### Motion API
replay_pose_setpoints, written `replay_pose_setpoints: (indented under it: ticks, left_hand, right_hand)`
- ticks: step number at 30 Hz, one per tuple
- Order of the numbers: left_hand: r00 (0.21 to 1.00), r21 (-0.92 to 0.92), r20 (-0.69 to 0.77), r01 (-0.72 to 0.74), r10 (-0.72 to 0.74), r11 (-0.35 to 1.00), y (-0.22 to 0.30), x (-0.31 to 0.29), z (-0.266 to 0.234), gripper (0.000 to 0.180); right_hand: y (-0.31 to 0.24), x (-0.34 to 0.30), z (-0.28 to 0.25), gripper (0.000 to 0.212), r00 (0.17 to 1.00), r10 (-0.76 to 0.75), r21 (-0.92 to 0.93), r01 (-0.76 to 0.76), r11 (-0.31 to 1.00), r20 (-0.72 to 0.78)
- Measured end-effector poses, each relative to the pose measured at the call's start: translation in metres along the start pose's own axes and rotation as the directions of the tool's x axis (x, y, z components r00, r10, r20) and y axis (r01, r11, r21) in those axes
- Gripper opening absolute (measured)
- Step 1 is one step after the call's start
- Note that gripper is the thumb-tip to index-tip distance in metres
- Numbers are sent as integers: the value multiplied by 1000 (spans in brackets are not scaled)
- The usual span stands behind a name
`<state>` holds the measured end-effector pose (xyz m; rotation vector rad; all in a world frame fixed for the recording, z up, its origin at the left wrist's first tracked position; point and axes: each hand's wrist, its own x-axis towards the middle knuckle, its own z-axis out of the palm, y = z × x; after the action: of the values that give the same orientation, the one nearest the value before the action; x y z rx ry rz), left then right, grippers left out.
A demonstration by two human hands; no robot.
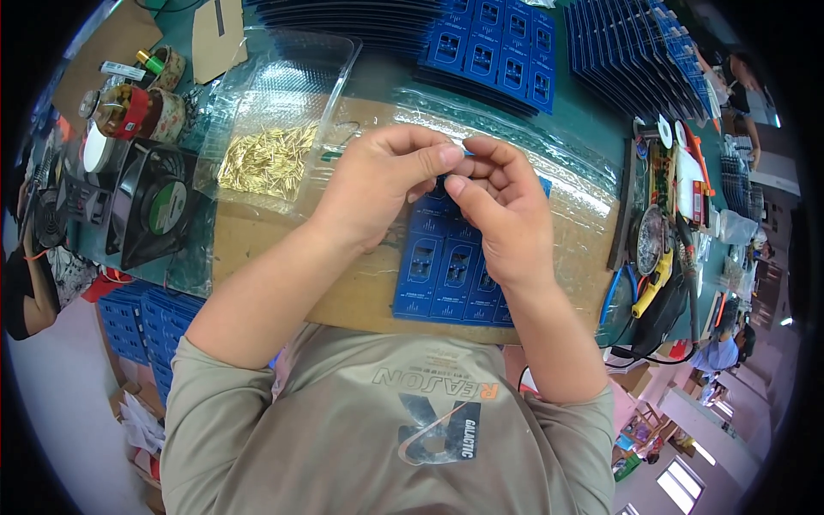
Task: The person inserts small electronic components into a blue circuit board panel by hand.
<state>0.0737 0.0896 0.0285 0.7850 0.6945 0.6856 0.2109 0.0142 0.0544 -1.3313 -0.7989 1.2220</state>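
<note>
My left hand (378, 180) and my right hand (511, 215) meet above the work surface, thumbs and fingers pinched close together. Whatever sits between the fingertips is too small and covered to make out. Under them lies a blue circuit board panel (423, 273), made of several repeated units with cut-outs; my right hand hides part of it. Left of my left hand, a pile of thin gold-coloured metal pins (268, 161) rests in a transparent plastic tray (296, 73).
Stacked blue board panels (493, 51) stand at the back, with another stack (631, 56) at far right. A black fan (154, 202) and a jar (129, 110) are on the left. A yellow-handled tool (652, 287) and blue pliers (611, 296) lie on the right.
</note>
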Motion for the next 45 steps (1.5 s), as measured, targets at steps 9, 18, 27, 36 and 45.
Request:
replay_pose_setpoints:
  ticks: [9,18,27,36,45]
  left_hand:
    - [1000,-2,4,-20,20,1000,1,-2,-1,17]
    - [999,-2,-36,-28,28,1000,2,-1,-1,20]
    - [999,-6,-34,-29,29,1000,2,-1,-1,21]
    - [999,-10,-26,-43,43,999,2,-1,-1,20]
    - [999,-5,-24,-36,36,999,3,-1,-1,20]
  right_hand:
    - [5,5,-6,39,1000,26,135,-24,991,-13]
    - [-2,8,-41,34,997,-81,-465,71,883,-1]
    - [-3,12,-41,38,1000,4,-695,15,719,25]
    - [-7,14,-39,39,999,15,-733,18,680,38]
    - [-13,16,-29,36,997,-21,-822,72,566,73]
